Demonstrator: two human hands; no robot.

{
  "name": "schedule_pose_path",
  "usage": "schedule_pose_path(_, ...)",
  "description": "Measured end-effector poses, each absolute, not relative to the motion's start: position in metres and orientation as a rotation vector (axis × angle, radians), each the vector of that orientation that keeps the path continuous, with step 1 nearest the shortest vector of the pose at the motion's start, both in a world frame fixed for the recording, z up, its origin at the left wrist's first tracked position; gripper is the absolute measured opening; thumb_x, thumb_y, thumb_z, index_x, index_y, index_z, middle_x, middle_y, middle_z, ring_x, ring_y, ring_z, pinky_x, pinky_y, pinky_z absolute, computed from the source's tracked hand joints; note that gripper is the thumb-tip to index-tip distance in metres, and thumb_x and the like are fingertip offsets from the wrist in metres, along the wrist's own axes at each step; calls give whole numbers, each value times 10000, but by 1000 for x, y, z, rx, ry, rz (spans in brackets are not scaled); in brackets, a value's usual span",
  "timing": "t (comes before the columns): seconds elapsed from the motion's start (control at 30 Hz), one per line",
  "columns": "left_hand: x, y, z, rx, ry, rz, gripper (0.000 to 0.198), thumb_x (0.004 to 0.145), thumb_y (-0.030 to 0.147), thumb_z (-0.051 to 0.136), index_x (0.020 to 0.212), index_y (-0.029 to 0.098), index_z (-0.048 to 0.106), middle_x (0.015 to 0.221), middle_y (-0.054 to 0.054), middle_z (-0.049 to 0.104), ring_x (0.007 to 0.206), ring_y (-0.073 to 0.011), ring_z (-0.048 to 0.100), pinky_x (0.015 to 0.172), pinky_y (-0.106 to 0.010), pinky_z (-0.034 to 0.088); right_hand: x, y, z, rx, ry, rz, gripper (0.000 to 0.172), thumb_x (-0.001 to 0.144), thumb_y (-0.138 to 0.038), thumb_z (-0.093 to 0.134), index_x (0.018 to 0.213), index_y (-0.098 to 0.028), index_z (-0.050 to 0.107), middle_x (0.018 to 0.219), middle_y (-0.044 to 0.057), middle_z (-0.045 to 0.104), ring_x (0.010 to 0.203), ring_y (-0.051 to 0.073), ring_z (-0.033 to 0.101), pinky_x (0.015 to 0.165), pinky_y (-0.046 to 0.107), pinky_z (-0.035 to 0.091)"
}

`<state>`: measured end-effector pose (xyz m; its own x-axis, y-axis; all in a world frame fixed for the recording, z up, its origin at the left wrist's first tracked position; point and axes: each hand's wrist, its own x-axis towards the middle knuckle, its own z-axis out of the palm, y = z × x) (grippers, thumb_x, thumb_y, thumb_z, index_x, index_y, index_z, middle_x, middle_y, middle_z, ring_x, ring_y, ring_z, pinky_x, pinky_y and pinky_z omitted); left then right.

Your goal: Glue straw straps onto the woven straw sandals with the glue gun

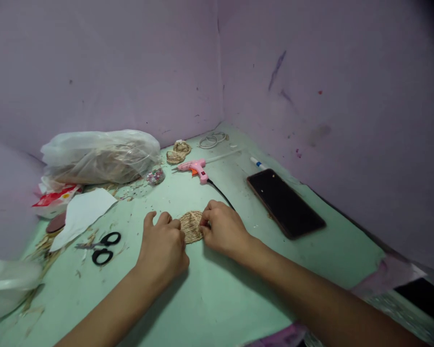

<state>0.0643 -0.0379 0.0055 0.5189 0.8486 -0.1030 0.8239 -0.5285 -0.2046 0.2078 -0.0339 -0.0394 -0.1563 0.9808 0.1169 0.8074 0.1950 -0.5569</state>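
A small round disc of coiled straw-coloured cord [191, 225] lies flat on the pale green tabletop [210, 289]. My left hand [163, 246] is curled, its fingertips pressed on the disc's left edge. My right hand [222, 226] is curled too, pinching the disc's right edge with thumb and fingers. Both forearms reach in from the bottom of the view.
A pink glue gun [195, 167] with a black cord lies behind the disc, beside two more coiled cord pieces [178, 152]. A black phone [285, 202] sits to the right, black-handled scissors [101, 246] and white paper [81, 214] to the left, a plastic bag of fibre [101, 156] behind them.
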Motion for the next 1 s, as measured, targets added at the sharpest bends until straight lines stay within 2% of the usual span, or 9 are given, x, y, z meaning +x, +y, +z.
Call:
schedule_pose_path(0.17,70,-33,3,-2604,-1524,329,146,559,138,488,528,191,621,664,-76,669,803,-263,531,883,-485,280,207,-33,-38,-1665,-2077,489,82,686,-170,566,670,-183,646,829,64,568,779,178,533,644,278,406)
schedule_pose_path(0.37,82,-27,7,-2578,-1586,436,159,502,158,483,565,165,629,630,-118,659,769,-271,560,865,-468,319,207,-32,-38,-1657,-2105,467,77,674,-165,569,682,-180,645,826,68,566,796,188,522,673,290,409)
schedule_pose_path(0.63,83,-36,16,-2643,-1428,468,157,572,127,471,567,161,624,698,-111,661,841,-282,543,869,-507,281,207,-36,-40,-1659,-2099,430,125,715,-169,524,706,-182,648,838,69,573,787,182,528,679,284,401)
schedule_pose_path(0.73,69,-40,38,-2668,-1431,234,175,667,153,465,631,189,633,783,-79,662,900,-268,531,865,-508,283,206,-37,-38,-1675,-2081,433,135,739,-183,511,714,-183,644,845,71,583,800,178,545,692,272,397)
schedule_pose_path(0.87,30,-47,61,-2399,-1686,-395,248,766,298,459,939,236,627,1025,-69,631,1016,-253,513,892,-431,347,210,-39,-33,-1753,-2038,479,101,740,-232,546,705,-210,638,798,43,624,728,171,576,582,261,365)
schedule_pose_path(0.93,9,-52,58,-2224,-2071,-527,306,772,301,444,1035,221,578,990,-75,632,903,-229,575,819,-382,424,215,-42,-28,-1823,-1987,505,116,762,-252,527,737,-226,637,713,25,640,644,169,578,511,260,317)
schedule_pose_path(1.0,-7,-57,44,-2169,-2594,-562,337,766,280,434,1074,188,537,856,-58,635,683,-191,609,678,-350,480,221,-42,-23,-1884,-1937,509,145,782,-242,491,767,-227,635,640,24,640,599,177,573,481,261,274)
